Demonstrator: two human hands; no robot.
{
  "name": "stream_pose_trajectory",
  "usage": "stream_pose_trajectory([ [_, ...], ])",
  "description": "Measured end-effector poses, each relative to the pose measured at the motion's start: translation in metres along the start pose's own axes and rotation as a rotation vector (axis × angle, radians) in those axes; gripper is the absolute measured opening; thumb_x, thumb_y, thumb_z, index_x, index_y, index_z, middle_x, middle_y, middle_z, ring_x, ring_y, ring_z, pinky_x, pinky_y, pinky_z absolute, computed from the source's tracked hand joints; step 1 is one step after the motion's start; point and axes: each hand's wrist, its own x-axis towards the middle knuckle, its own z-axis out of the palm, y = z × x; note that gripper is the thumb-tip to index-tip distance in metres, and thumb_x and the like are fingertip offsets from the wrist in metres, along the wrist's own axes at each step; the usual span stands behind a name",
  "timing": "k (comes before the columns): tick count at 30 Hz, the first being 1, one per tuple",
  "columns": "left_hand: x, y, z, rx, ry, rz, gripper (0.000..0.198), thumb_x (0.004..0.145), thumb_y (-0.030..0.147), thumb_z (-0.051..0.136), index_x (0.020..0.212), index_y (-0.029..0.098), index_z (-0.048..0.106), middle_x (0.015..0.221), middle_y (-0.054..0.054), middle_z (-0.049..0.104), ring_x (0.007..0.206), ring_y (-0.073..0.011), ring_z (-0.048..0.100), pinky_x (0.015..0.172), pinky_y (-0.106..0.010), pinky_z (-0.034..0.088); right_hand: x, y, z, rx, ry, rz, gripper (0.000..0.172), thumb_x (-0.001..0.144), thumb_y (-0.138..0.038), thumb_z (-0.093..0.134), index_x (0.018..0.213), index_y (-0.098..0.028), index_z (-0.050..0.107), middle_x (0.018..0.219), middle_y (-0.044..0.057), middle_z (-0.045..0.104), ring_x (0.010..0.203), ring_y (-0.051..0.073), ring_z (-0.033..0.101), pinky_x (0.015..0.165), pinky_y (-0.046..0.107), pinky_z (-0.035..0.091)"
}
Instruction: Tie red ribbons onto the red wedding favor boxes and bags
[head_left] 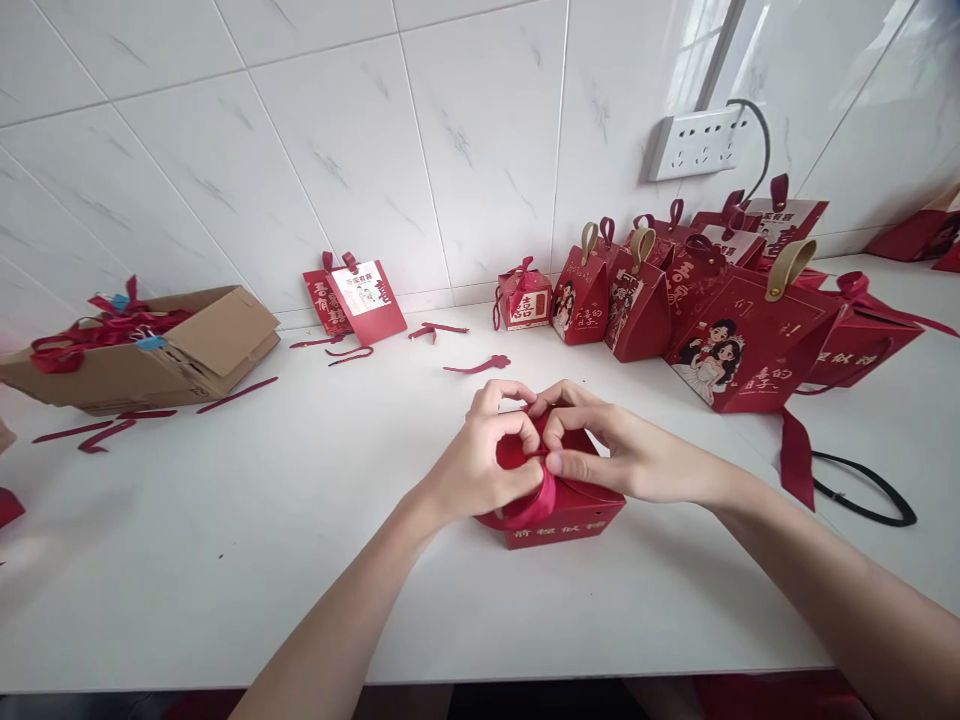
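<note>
A red gift box [566,525] with gold characters on its front stands on the white table before me. Over its top, my left hand [499,455] and my right hand [600,450] meet, thumbs and fingertips pinched close together on a red ribbon [534,510]. A loop of that ribbon hangs down toward the front of the box. My fingers cover most of the spot where the ribbon crosses, so whether it is knotted cannot be seen.
Several finished red gift boxes [750,340] crowd the right side by a power strip [701,143]. At left sits a cardboard box [217,340] of ribbons. Ribbon scraps [480,367], two red cards [367,300] and a black band [870,490] lie on the white table [300,520].
</note>
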Motion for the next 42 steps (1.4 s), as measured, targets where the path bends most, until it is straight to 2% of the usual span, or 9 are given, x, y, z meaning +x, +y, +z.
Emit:
stream_pose_trajectory([
  [4,0.002,0.001,0.003,-0.091,0.151,-0.025,0.015,0.079,0.021,0.05,0.064,0.019,0.049,0.108,-0.006,0.05,0.113,-0.0215,0.048,0.096,-0.035,0.042,0.0,0.001,-0.002,0.032,0.001,-0.005,0.022,0.081,-0.039,0.062,0.074,-0.02,0.055,0.104,0.004,0.053,0.097,0.017,0.054,0.085,0.032,0.045],
  [11,0.006,-0.008,0.0,-0.32,0.64,-0.055,0.018,0.081,0.023,0.046,0.066,0.019,0.055,0.1,-0.003,0.052,0.092,-0.0171,0.052,0.079,-0.028,0.043,0.0,0.0,-0.005,0.106,0.071,0.025,0.021,0.08,-0.035,0.063,0.07,-0.02,0.053,0.109,0.005,0.055,0.11,0.019,0.051,0.09,0.031,0.041],
  [13,0.007,-0.008,-0.002,-0.466,0.628,-0.044,0.016,0.078,0.023,0.048,0.064,0.018,0.054,0.095,-0.003,0.052,0.075,-0.0136,0.05,0.068,-0.028,0.042,0.0,-0.001,-0.004,0.096,0.065,0.019,0.019,0.08,-0.032,0.063,0.07,-0.02,0.053,0.109,0.005,0.055,0.11,0.02,0.051,0.089,0.032,0.042],
  [16,0.006,-0.005,-0.009,-0.737,0.39,-0.066,0.019,0.072,0.025,0.047,0.055,0.017,0.044,0.072,-0.003,0.051,0.055,-0.0105,0.04,0.055,-0.028,0.035,-0.001,-0.002,-0.004,0.056,0.069,0.04,0.018,0.079,-0.03,0.063,0.069,-0.019,0.052,0.114,0.005,0.053,0.104,0.019,0.054,0.086,0.033,0.042],
  [24,0.003,0.0,-0.029,-1.014,0.132,-0.14,0.03,0.057,0.028,0.053,0.049,0.019,0.026,0.049,0.003,0.022,0.047,-0.0098,0.025,0.053,-0.03,0.031,-0.003,-0.003,-0.006,0.052,0.045,0.034,0.019,0.081,-0.03,0.06,0.067,-0.019,0.052,0.112,0.006,0.055,0.105,0.02,0.053,0.073,0.029,0.044],
  [29,0.001,-0.004,-0.034,-1.094,0.299,-0.158,0.041,0.061,0.036,0.056,0.053,0.02,0.02,0.049,0.005,0.009,0.047,-0.0106,0.02,0.053,-0.031,0.034,-0.002,-0.001,-0.004,0.07,0.013,-0.002,0.016,0.077,-0.015,0.058,0.064,-0.019,0.048,0.107,0.004,0.056,0.09,0.015,0.056,0.076,0.028,0.045],
  [33,-0.002,-0.006,-0.05,-1.203,0.533,-0.015,0.029,0.065,0.033,0.059,0.058,0.021,0.035,0.048,0.005,0.017,0.047,-0.0102,0.021,0.049,-0.026,0.031,-0.001,-0.001,-0.002,0.082,-0.011,0.03,0.015,0.073,-0.009,0.055,0.064,-0.018,0.048,0.107,0.004,0.055,0.084,0.013,0.057,0.071,0.025,0.045],
  [37,-0.006,-0.009,-0.069,-1.287,0.628,0.152,0.012,0.07,0.018,0.059,0.072,0.02,0.048,0.056,0.005,0.038,0.047,-0.0072,0.028,0.049,-0.022,0.033,0.002,-0.003,0.002,0.148,0.023,0.035,0.014,0.082,-0.024,0.055,0.07,-0.018,0.054,0.103,0.005,0.056,0.083,0.014,0.057,0.073,0.026,0.045],
  [42,0.007,-0.001,-0.075,-1.23,0.618,0.101,0.013,0.07,0.017,0.064,0.076,0.02,0.052,0.067,0.004,0.048,0.058,-0.0077,0.048,0.058,-0.023,0.042,0.008,-0.008,0.002,0.281,0.215,0.116,0.035,0.087,-0.042,0.048,0.062,-0.017,0.052,0.086,0.003,0.059,0.073,0.014,0.055,0.072,0.03,0.043],
])
